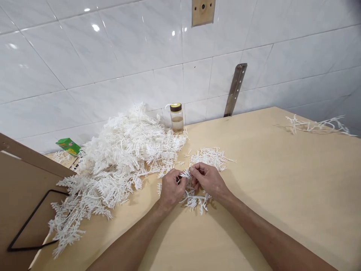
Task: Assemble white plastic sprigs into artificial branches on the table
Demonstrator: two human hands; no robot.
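Note:
Between my two hands, over the wooden tabletop [282, 195], is a small white branching plastic sprig [186, 174]. My left hand [172, 188] is closed on it, thumb and fingers curled together. From the right, the fingertips of my right hand [208, 180] pinch at the same sprig. Just below the hands hangs or lies a larger white branched piece [197, 200]; whether it joins the sprig I cannot tell. Behind my right hand lies a low heap of short white bits [211, 157].
A big pile of white branched sprigs [121, 150] covers the left of the table. Behind it stand a dark-lidded bottle [177, 118] and a green carton [68, 146]. A metal strip [235, 89] leans on the tiled wall. Thin stripped stems [318, 124] lie far right.

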